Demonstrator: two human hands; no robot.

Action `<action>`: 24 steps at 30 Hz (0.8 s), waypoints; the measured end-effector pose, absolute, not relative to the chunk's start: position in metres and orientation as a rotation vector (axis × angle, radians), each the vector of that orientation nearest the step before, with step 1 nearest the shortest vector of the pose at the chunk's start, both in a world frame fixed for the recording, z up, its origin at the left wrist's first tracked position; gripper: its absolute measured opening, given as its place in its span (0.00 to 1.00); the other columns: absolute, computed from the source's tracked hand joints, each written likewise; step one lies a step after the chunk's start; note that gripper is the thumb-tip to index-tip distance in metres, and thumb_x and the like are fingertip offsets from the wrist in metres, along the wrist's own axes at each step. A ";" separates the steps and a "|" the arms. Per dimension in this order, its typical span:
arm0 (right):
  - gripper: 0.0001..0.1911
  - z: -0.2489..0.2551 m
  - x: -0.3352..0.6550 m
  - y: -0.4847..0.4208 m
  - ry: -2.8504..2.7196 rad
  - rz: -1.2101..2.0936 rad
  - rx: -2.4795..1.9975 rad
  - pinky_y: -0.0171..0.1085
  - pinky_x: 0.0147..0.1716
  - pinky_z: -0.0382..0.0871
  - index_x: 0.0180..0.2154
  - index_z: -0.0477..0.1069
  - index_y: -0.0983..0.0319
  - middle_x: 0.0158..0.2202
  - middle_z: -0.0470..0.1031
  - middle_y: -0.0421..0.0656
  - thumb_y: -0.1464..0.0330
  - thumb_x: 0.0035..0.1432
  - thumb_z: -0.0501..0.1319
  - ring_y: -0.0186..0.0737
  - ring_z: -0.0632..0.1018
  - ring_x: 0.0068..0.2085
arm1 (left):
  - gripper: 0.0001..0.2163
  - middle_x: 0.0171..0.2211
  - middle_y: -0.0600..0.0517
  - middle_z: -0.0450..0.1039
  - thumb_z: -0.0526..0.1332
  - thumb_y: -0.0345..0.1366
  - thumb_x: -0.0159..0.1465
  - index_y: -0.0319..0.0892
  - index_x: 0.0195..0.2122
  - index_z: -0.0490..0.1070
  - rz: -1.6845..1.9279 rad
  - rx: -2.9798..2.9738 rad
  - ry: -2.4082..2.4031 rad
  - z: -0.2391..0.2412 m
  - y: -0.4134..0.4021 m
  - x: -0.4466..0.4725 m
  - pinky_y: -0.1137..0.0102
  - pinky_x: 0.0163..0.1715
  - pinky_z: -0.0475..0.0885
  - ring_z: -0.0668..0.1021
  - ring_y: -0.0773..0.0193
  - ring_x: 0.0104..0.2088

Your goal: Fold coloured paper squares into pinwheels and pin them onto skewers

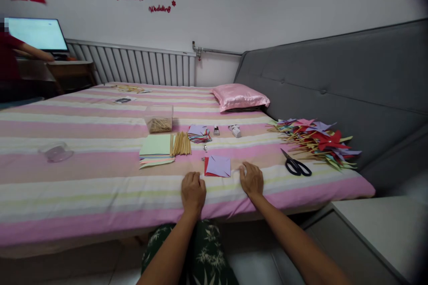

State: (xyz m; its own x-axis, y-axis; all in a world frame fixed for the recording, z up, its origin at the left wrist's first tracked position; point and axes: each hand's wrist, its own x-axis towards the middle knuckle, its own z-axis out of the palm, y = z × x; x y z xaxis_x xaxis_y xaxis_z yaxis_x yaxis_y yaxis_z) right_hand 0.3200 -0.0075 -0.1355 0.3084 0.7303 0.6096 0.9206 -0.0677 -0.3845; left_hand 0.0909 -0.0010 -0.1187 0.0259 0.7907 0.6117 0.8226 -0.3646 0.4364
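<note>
My left hand (193,190) rests on the bed's near edge, fingers curled together, with nothing visible in it. Loosely closed, my right hand (252,179) lies on the sheet and also shows nothing held. Between them sits a purple paper square (219,166) with cut corners, lying over a red paper sheet (206,170). Left of these are a stack of coloured paper (155,146) and a bundle of wooden sticks (181,144). A smaller pile of cut paper squares (198,130) lies behind. Black-handled scissors (296,165) are to the right of my right hand.
Finished paper pinwheels (321,136) are heaped by the grey headboard (351,67). A clear box of sticks (159,121), a clear lid (56,152), a small white box (235,131) and a pink pillow (239,96) are on the bed. Another person (13,55) sits far left.
</note>
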 end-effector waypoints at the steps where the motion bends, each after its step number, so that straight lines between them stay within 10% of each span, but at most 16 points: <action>1: 0.18 -0.136 0.320 -0.007 -1.472 -0.329 -1.846 0.42 0.49 0.57 0.45 0.71 0.66 0.44 0.75 0.50 0.64 0.62 0.48 0.47 0.70 0.47 | 0.14 0.37 0.40 0.74 0.51 0.27 0.58 0.35 0.40 0.75 -1.297 -2.229 -1.764 -0.118 -0.001 0.091 0.59 0.47 0.65 0.72 0.51 0.42; 11: 0.19 -0.132 0.317 -0.006 -1.449 -0.267 -1.858 0.43 0.51 0.57 0.46 0.70 0.67 0.45 0.75 0.51 0.64 0.62 0.48 0.46 0.70 0.48 | 0.13 0.37 0.41 0.76 0.54 0.29 0.53 0.36 0.35 0.77 -1.532 -2.360 -2.083 -0.099 0.007 0.078 0.60 0.48 0.66 0.75 0.52 0.43; 24: 0.19 -0.092 0.324 0.009 -1.446 0.330 -1.972 0.42 0.46 0.61 0.40 0.73 0.62 0.42 0.76 0.49 0.60 0.61 0.47 0.46 0.73 0.45 | 0.09 0.16 0.49 0.73 0.62 0.39 0.48 0.38 0.20 0.74 -1.381 -2.731 -2.742 -0.058 0.078 0.082 0.72 0.20 0.64 0.74 0.62 0.20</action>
State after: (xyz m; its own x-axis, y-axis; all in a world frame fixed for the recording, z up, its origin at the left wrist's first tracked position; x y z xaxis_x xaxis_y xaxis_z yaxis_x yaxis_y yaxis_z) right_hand 0.3239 0.0086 -0.0918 0.3562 0.9178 0.1754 0.7510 -0.1695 -0.6382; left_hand 0.0816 0.0783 -0.0583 0.1250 0.9719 -0.1992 0.4184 0.1304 0.8989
